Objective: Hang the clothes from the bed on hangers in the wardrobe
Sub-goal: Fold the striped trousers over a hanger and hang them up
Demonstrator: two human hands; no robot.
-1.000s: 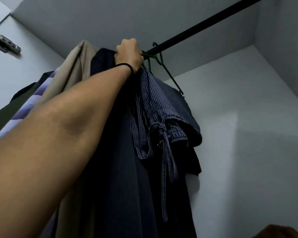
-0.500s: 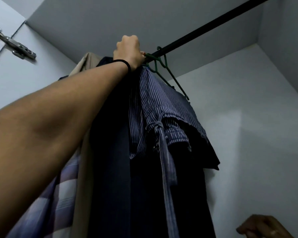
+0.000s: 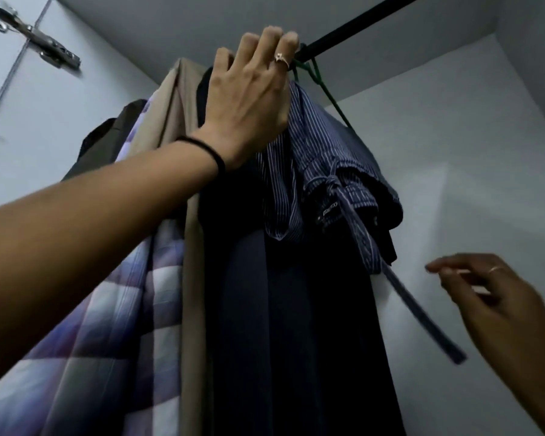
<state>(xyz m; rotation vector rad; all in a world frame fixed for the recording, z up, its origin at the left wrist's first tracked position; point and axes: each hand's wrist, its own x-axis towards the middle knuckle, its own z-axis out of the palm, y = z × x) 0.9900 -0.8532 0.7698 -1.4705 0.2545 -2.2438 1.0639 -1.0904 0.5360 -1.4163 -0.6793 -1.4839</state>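
A blue pinstriped garment (image 3: 324, 152) hangs on a green hanger (image 3: 331, 96) from the black wardrobe rail (image 3: 353, 26). Its striped belt (image 3: 416, 303) dangles down to the right. My left hand (image 3: 249, 99) is raised to the rail, fingers loosened, with the fingertips against the rail where the hanger hooks sit. Whether they still pinch a hook is hidden. My right hand (image 3: 497, 303) hovers low on the right with relaxed fingers, holding nothing, just right of the belt.
Left of the striped garment, packed close, hang a dark navy garment (image 3: 265, 309), a beige one (image 3: 170, 114), a purple plaid shirt (image 3: 114, 309) and a dark olive piece (image 3: 107, 143). A metal door hinge (image 3: 41, 42) sits top left. White wardrobe walls enclose the right side.
My left hand has loosened from a tight fist at the hanger hook to spread fingers. My right hand has risen into view beside the belt, which swings to the right.
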